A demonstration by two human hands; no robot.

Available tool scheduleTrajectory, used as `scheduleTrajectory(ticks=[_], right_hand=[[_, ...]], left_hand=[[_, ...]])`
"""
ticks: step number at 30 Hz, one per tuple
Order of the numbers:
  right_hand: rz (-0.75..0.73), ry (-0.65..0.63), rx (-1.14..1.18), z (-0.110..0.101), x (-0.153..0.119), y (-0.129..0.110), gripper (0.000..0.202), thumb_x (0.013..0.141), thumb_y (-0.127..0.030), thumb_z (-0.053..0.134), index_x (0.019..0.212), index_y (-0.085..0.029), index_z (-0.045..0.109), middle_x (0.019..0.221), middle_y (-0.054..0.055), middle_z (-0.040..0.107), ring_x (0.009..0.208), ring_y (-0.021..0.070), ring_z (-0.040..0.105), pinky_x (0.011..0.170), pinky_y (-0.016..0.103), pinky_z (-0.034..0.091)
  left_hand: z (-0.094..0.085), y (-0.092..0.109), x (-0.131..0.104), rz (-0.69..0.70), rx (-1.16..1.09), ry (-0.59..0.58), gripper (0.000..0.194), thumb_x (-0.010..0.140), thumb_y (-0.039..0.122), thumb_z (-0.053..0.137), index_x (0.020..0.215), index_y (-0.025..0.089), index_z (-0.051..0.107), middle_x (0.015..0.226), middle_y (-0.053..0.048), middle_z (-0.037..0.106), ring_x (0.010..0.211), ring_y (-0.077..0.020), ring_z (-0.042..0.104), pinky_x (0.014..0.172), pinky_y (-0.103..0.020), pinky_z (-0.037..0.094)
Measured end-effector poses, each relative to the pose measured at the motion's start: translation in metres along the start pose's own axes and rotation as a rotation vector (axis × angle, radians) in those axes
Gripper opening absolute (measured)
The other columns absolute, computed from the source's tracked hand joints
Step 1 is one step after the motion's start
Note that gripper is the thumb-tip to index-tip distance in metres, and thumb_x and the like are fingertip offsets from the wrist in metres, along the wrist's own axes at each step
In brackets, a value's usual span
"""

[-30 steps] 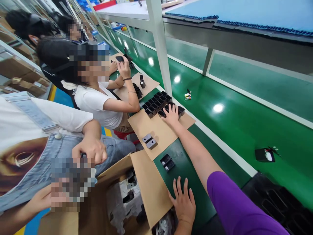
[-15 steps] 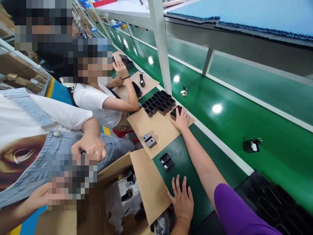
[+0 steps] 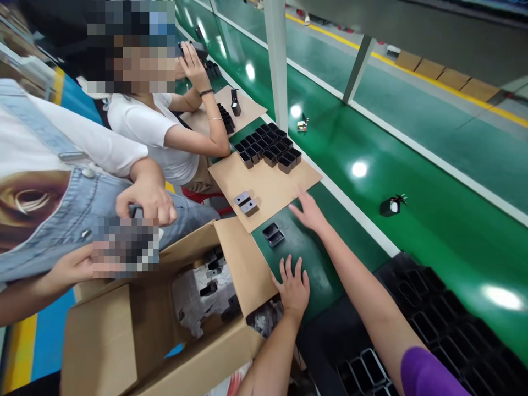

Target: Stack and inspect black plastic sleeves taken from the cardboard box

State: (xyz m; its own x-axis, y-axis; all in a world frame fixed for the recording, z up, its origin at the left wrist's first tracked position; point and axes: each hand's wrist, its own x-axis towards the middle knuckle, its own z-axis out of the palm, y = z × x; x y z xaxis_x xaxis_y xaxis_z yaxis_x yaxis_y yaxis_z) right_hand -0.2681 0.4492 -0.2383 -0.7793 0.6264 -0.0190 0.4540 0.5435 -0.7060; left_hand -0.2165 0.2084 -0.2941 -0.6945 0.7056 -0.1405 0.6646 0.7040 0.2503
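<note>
My right hand [image 3: 310,211] hovers near the corner of a brown cardboard sheet [image 3: 284,190], fingers apart and slightly blurred, with nothing in it. On the sheet's far side stand several open-topped black plastic cases [image 3: 289,159] in close rows. Two grey-faced cases [image 3: 246,204] sit side by side at its near left. My left hand [image 3: 294,287] rests with fingers spread on the green tabletop [image 3: 324,269], holding nothing. Just beyond its fingertips are two small black open cases [image 3: 274,235] side by side.
An open carton [image 3: 243,269] with grey parts and white wrapping stands left of my left hand. More black cases [image 3: 429,308] fill a dark surface at lower right. A co-worker in denim overalls [image 3: 181,203] stands left; another in a white shirt [image 3: 144,132] sits beyond. A grey post [image 3: 277,66] rises behind.
My right hand has let go of the black cases at the sheet's right and drawn back toward me. Those cases now stand against the rows. The view has tilted down.
</note>
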Motion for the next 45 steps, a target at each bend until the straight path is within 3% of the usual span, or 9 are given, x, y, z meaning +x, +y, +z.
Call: scheduleTrajectory(ticks=[6, 9, 13, 18, 24, 28, 33, 40, 45], right_hand=[[0.005, -0.049, 0.091, 0.003, -0.206, -0.042, 0.048, 0.1, -0.031, 0.049, 0.144, -0.017, 0.06, 0.146, 0.016, 0.065, 0.136, 0.0272, 0.062, 0.119, 0.047, 0.049], [0.128, -0.013, 0.277, 0.026, -0.328, -0.082, 0.038, 0.103, -0.033, 0.047, 0.132, -0.024, 0.069, 0.126, 0.013, 0.076, 0.118, 0.0249, 0.073, 0.107, 0.042, 0.059], [0.293, -0.184, 0.404, 0.071, -0.474, -0.133, 0.033, 0.101, -0.036, 0.051, 0.126, -0.032, 0.073, 0.119, 0.009, 0.079, 0.11, 0.0266, 0.077, 0.1, 0.042, 0.063], [0.437, -0.311, 0.405, 0.12, -0.581, -0.145, 0.034, 0.096, -0.04, 0.051, 0.114, -0.033, 0.079, 0.114, 0.01, 0.081, 0.108, 0.031, 0.079, 0.099, 0.047, 0.063], [0.551, -0.457, 0.238, 0.134, -0.609, -0.12, 0.045, 0.094, -0.036, 0.045, 0.122, -0.02, 0.077, 0.122, 0.015, 0.078, 0.114, 0.0304, 0.076, 0.105, 0.044, 0.058], [0.579, -0.482, 0.192, 0.144, -0.607, -0.104, 0.042, 0.092, -0.028, 0.05, 0.123, -0.02, 0.076, 0.126, 0.013, 0.078, 0.11, 0.0269, 0.076, 0.103, 0.038, 0.056], [0.573, -0.517, 0.145, 0.161, -0.587, -0.093, 0.042, 0.092, -0.021, 0.051, 0.126, -0.015, 0.075, 0.124, 0.015, 0.078, 0.104, 0.0266, 0.077, 0.101, 0.036, 0.056], [0.471, -0.493, 0.128, 0.171, -0.56, -0.099, 0.035, 0.089, -0.015, 0.057, 0.115, -0.019, 0.08, 0.119, 0.012, 0.08, 0.111, 0.026, 0.077, 0.102, 0.034, 0.055], [0.366, -0.366, 0.111, 0.162, -0.541, -0.111, 0.037, 0.085, -0.012, 0.056, 0.114, -0.016, 0.079, 0.11, 0.014, 0.081, 0.097, 0.0259, 0.08, 0.091, 0.035, 0.062]], left_hand=[[-0.01, 0.007, 0.004, -0.002, -0.091, -0.04, 0.045, 0.104, 0.026, 0.044, 0.145, 0.03, 0.062, 0.164, -0.009, 0.048, 0.155, -0.0303, 0.039, 0.124, -0.068, 0.028], [-0.015, 0.012, 0.002, 0.02, -0.128, -0.065, 0.047, 0.106, 0.03, 0.041, 0.149, 0.028, 0.057, 0.167, -0.01, 0.044, 0.157, -0.0307, 0.034, 0.125, -0.07, 0.023], [-0.022, 0.013, -0.004, 0.101, -0.162, -0.099, 0.05, 0.106, 0.035, 0.039, 0.155, 0.027, 0.05, 0.171, -0.011, 0.035, 0.161, -0.0315, 0.024, 0.125, -0.071, 0.019], [-0.051, -0.044, -0.041, 0.27, -0.172, -0.155, 0.054, 0.102, 0.034, 0.049, 0.155, 0.026, 0.049, 0.163, -0.007, 0.048, 0.156, -0.0242, 0.036, 0.129, -0.048, 0.028], [-0.109, -0.19, -0.112, 0.01, -0.034, -0.137, 0.082, 0.095, 0.042, 0.062, 0.163, 0.01, 0.028, 0.168, -0.023, 0.033, 0.158, -0.0391, 0.028, 0.128, -0.053, 0.024], [-0.121, -0.245, -0.124, -0.042, 0.04, -0.29, 0.081, 0.089, 0.031, 0.071, 0.161, 0.019, 0.035, 0.152, -0.017, 0.058, 0.139, -0.0355, 0.054, 0.116, -0.045, 0.042], [-0.115, -0.242, -0.113, -0.06, 0.107, -0.357, 0.045, 0.101, 0.032, 0.058, 0.144, 0.021, 0.058, 0.133, -0.013, 0.069, 0.127, -0.0306, 0.062, 0.112, -0.049, 0.046], [-0.119, -0.202, -0.087, 0.026, 0.126, -0.435, 0.043, 0.1, 0.041, 0.064, 0.137, 0.018, 0.06, 0.134, -0.011, 0.065, 0.118, -0.0269, 0.066, 0.103, -0.052, 0.056], [-0.126, -0.187, -0.094, 0.095, 0.111, -0.443, 0.039, 0.1, 0.039, 0.065, 0.133, 0.018, 0.063, 0.134, -0.011, 0.065, 0.118, -0.0263, 0.066, 0.102, -0.051, 0.057]])
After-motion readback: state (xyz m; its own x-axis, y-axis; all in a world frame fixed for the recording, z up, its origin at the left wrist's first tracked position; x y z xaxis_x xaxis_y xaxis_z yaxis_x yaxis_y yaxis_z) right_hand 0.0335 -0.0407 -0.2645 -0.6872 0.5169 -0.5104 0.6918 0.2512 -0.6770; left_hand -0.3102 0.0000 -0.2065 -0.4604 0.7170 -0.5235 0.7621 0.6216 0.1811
